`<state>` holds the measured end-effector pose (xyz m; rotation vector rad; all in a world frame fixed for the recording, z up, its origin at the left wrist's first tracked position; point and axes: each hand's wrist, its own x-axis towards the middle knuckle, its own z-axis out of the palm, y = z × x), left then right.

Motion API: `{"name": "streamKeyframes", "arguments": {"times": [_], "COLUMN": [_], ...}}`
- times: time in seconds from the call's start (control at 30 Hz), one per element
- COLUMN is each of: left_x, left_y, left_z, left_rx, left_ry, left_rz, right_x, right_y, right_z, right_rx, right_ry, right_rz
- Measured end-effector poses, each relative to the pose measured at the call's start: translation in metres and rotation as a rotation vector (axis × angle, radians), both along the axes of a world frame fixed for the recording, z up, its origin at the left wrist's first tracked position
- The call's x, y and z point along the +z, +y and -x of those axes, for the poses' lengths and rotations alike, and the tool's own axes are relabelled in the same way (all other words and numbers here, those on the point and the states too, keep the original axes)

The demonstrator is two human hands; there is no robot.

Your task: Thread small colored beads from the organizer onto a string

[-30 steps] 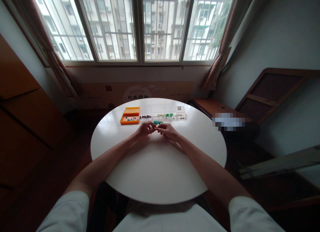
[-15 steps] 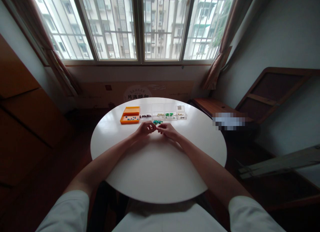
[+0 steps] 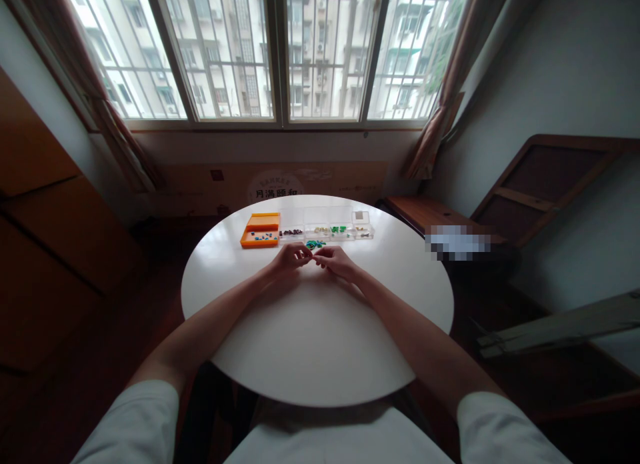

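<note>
Over the far half of a round white table [image 3: 320, 344], my left hand [image 3: 293, 258] and my right hand [image 3: 336, 261] meet fingertip to fingertip. Both are closed in a pinch; whatever sits between the fingers is too small to make out. Just beyond the fingertips lies a small pile of green and teal pieces [image 3: 316, 245]. Farther left stands an open orange box [image 3: 260, 245] with several small blue pieces [image 3: 267, 237] in it. Behind my hands, clear plastic boxes hold dark brown pieces [image 3: 291, 233], pale yellow pieces [image 3: 321, 230] and bright green pieces [image 3: 338, 229].
At the right end of the row is a small clear box [image 3: 364, 233] with its lid up. A wooden bench [image 3: 425, 211] adjoins the table's right side. Beyond the table a long cardboard box [image 3: 210, 184] leans under the window.
</note>
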<state>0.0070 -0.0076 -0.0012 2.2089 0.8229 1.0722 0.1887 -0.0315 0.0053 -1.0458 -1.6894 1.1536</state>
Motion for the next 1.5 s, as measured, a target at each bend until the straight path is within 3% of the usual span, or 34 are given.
{"name": "streamKeyframes", "arguments": {"times": [1.5], "left_x": [-0.001], "left_y": [0.0005], "left_z": [0.0012], "left_rx": [-0.019], "left_ry": [-0.009], "left_rz": [0.076], "right_x": [-0.0011], "right_y": [0.0], "right_z": [0.0002], "right_rx": [-0.01], "right_ry": [-0.031], "right_rz": [0.004]}}
